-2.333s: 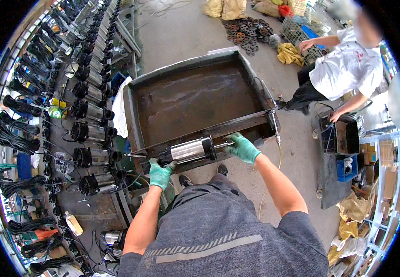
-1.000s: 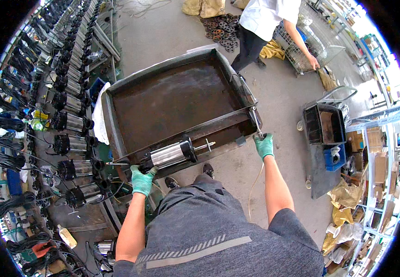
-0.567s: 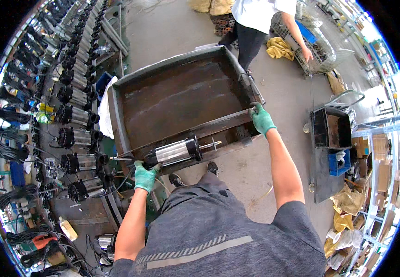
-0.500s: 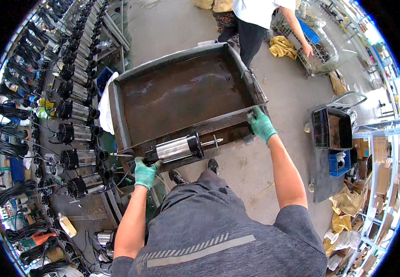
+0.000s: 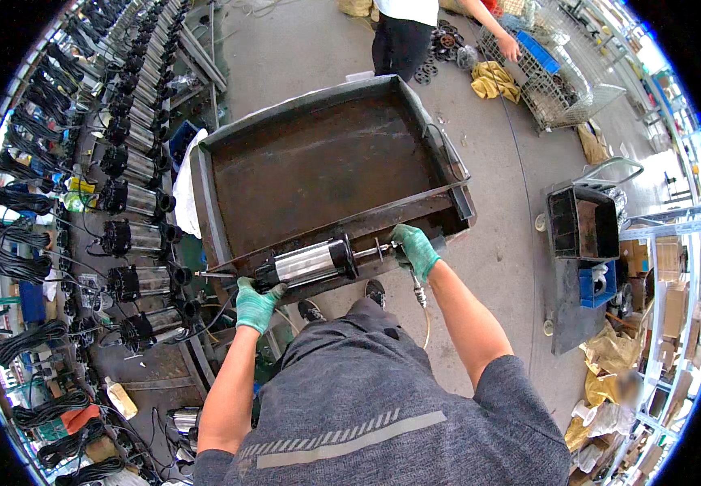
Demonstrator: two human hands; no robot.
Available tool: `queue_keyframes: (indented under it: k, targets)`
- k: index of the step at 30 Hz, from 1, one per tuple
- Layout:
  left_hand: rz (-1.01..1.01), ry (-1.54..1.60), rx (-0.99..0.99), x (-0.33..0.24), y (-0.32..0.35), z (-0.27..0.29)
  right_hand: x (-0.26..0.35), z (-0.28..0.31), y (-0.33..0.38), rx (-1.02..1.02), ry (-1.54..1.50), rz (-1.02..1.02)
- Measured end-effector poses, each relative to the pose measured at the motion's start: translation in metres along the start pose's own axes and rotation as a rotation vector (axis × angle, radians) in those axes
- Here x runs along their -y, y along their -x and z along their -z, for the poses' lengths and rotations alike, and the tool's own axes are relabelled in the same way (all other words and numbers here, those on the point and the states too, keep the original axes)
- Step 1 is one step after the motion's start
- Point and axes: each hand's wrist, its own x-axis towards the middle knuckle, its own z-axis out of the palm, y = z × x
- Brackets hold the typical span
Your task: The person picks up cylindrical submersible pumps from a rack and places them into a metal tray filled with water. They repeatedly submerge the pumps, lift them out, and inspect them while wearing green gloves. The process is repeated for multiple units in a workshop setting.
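Note:
A silver cylindrical pump motor (image 5: 302, 263) with black end caps lies across the front ledge of a dark metal tank (image 5: 318, 166). My left hand (image 5: 256, 305), in a green glove, is closed on the black cap at its left end; the fingertips are partly hidden. From the other end a metal rod (image 5: 372, 251) with a small disc juts out to the right. My right hand (image 5: 417, 251), also gloved in green, is closed at the rod's tip. Below that hand hangs a thin yellowish hose (image 5: 427, 326) with a metal coupling (image 5: 420, 295); the hand covers its upper end.
Many similar motors (image 5: 140, 281) with black cables stand in a long row on the left. A black crate (image 5: 585, 225) rests on a cart at the right. Another person's hand (image 5: 509, 47) is beside a wire basket (image 5: 565, 101) at the far right.
My right hand has come left and down from the tank's right corner to the rod tip, and the hose now hangs below it. My left hand stays put. The other person has shifted left.

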Motion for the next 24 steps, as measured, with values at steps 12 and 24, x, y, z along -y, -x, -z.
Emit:
queue_keyframes:
  k: [12, 24]
  targets:
    - [0.045, -0.13, -0.018, -0.007, -0.003, 0.005, -0.003, -0.018, -0.004, -0.136, -0.04, -0.035]
    - [0.012, -0.044, 0.014, -0.011, 0.001, 0.003, -0.004, 0.005, 0.005, 0.053, -0.071, -0.006]
